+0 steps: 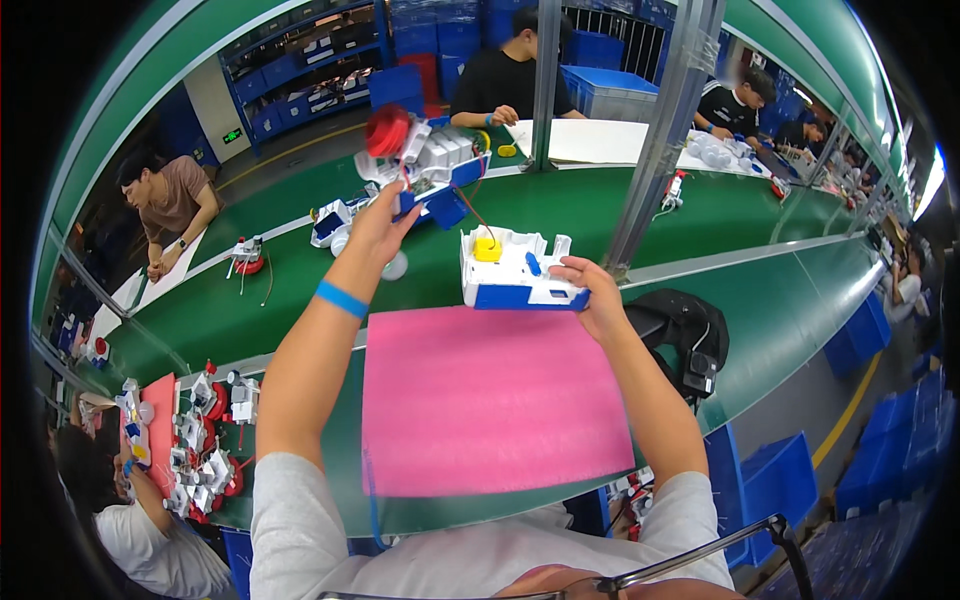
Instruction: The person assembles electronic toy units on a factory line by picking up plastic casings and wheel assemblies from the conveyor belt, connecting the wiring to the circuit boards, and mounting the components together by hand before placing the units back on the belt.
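My left hand [380, 222] is raised over the green belt, its fingers closed on the edge of a white and blue plastic assembly [435, 155] with a round red part on top. Lower and to the right, my right hand [592, 296] grips the corner of an open white housing [512, 272] with a blue side. A yellow block [487, 249] sits inside this housing, and a thin red wire runs from it up to the assembly. The pink mat [490, 400] lies on the bench below both hands.
Loose units [335, 222] ride on the green belt [300, 285] beyond my left forearm. More red and white units [205, 440] crowd the bench at left. A black bag-like object [685, 335] lies right of the mat, near a metal post [665, 150]. Several co-workers sit around.
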Motion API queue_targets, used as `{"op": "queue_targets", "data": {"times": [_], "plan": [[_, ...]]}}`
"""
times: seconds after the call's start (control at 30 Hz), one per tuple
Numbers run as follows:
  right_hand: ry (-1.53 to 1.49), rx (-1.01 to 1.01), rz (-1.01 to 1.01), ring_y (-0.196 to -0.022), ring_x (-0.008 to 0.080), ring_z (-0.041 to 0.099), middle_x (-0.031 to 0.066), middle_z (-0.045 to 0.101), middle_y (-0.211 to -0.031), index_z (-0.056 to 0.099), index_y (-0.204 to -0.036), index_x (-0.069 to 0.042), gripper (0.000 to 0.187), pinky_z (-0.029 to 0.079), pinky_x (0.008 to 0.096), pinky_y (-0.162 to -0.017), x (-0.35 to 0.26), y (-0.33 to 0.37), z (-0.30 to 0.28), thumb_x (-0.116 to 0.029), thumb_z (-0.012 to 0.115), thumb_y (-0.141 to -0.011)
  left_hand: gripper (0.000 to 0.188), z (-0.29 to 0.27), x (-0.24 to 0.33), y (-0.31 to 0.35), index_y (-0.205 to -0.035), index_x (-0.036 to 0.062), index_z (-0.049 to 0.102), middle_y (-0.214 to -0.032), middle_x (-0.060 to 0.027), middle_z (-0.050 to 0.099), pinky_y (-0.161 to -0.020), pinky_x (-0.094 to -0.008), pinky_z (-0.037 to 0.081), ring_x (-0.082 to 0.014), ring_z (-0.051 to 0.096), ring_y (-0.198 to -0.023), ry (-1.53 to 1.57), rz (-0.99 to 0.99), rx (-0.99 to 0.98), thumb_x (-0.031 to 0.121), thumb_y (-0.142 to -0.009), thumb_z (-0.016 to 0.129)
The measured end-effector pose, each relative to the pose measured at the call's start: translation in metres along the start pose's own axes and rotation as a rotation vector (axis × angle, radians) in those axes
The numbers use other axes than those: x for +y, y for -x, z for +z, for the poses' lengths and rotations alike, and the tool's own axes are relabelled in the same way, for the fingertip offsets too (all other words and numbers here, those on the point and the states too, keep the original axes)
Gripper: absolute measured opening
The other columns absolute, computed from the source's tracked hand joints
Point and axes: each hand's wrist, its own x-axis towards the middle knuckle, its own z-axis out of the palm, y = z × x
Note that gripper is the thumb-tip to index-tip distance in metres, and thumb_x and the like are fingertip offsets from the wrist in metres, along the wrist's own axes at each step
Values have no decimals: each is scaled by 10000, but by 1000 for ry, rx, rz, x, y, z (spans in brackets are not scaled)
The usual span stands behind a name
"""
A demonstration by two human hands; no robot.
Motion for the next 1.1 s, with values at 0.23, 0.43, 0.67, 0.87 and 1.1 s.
{"op": "queue_targets", "data": {"times": [0.23,0.43,0.67,0.87,1.1], "plan": [[532,196,-215,-741,86,497,48,652,-926,651,-940,8,219,383,204,-702,28,-61,-13,-59,555,-755,307,38,-53,-90,-992,-19,528,-967,-101,525,-782,-373,558,-210,548,-882,91,-90,-1,114,-776,702],[535,295,-195,-737,96,526,50,648,-855,644,-977,18,241,408,221,-678,56,-96,-34,-72,578,-763,312,55,-134,-147,-1005,-24,533,-995,-126,539,-761,-370,564,-219,559,-882,174,-189,3,104,-776,702],[357,324,-202,-756,93,487,72,660,-951,615,-1049,19,290,394,207,-722,75,-115,-65,-34,517,-782,384,55,-203,-185,-1029,-37,507,-1028,-160,537,-745,-401,565,-274,564,-909,208,-236,54,104,-744,722],[422,420,-323,-816,114,503,46,635,-925,627,-1045,-2,247,400,234,-759,85,-127,-72,-74,550,-822,377,22,-197,-196,-1053,28,529,-1045,-135,550,-753,-445,550,-282,566,-928,22,-238,157,201,-775,715],[977,569,-555,-1053,278,540,189,578,-1131,552,-1122,66,358,389,360,-946,99,-144,-117,-153,600,-843,848,-18,-111,-105,-1388,39,273,-1320,-201,413,-861,-482,481,-337,524,-1091,-643,-427,-246,411,-765,711]]}}
